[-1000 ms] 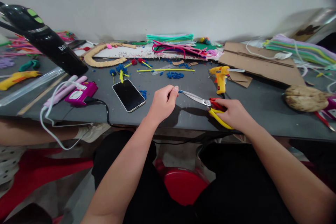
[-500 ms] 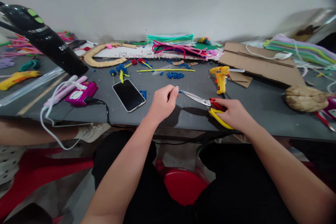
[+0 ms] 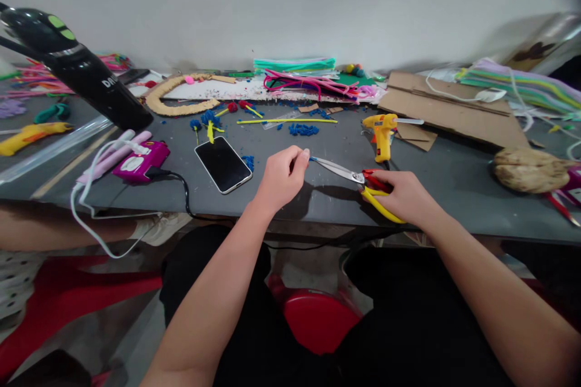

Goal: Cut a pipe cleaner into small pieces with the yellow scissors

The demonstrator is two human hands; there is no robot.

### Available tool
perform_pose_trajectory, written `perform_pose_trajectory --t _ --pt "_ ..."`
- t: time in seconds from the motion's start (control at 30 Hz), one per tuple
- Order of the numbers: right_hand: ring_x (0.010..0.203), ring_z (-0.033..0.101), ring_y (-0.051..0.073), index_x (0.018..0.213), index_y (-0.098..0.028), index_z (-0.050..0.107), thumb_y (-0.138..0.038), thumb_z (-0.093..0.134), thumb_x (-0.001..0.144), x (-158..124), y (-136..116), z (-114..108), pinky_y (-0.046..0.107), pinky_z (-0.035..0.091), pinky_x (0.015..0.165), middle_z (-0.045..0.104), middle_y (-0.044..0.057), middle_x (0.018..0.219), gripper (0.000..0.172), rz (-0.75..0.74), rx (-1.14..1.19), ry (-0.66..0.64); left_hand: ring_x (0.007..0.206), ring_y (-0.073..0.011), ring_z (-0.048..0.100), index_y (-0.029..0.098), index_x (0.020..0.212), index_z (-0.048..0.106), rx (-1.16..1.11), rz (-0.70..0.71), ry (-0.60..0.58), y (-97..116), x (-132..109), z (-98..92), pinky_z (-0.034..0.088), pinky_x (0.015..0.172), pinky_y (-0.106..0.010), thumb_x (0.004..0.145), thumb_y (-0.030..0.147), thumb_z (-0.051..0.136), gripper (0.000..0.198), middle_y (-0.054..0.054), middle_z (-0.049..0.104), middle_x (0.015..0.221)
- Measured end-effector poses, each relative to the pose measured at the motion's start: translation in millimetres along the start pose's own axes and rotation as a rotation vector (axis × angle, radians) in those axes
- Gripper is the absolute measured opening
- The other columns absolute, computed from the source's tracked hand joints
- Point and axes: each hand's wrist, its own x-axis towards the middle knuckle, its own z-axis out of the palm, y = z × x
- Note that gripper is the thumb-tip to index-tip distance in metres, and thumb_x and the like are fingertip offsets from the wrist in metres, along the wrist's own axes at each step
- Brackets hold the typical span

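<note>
My right hand is wrapped round the red and yellow handles of the scissors, whose blades point left. Between the thumb and fingers of my left hand a small blue piece is pinched, and its end shows at the scissor tips. Most of that piece is hidden by the fingers. Beyond my hands lie a pile of blue bits and a yellow stem. Blue and red flower-like pieces on yellow stems lie further left.
A phone lies left of my left hand, near a purple power block with cables. A yellow glue gun stands beyond my right hand, with cardboard behind. A black bottle leans at left.
</note>
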Motion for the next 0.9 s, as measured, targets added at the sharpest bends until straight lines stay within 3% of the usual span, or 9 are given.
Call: perform_pose_trajectory --t 0.9 --pt "0.065 0.057 0.018 0.089 -0.018 0.073 -0.036 0.061 0.076 0.6 1.6 1.3 0.027 0.040 0.058 0.070 0.004 0.072 0.025 0.006 -0.009 -0.005 0.055 -0.0106 0.044 0.017 0.069 0.054 -0.023 0.012 0.030 -1.8 0.3 -0.2 0.035 0.058 -0.026 0.099 0.036 0.047 0.036 0.002 0.049 0.058"
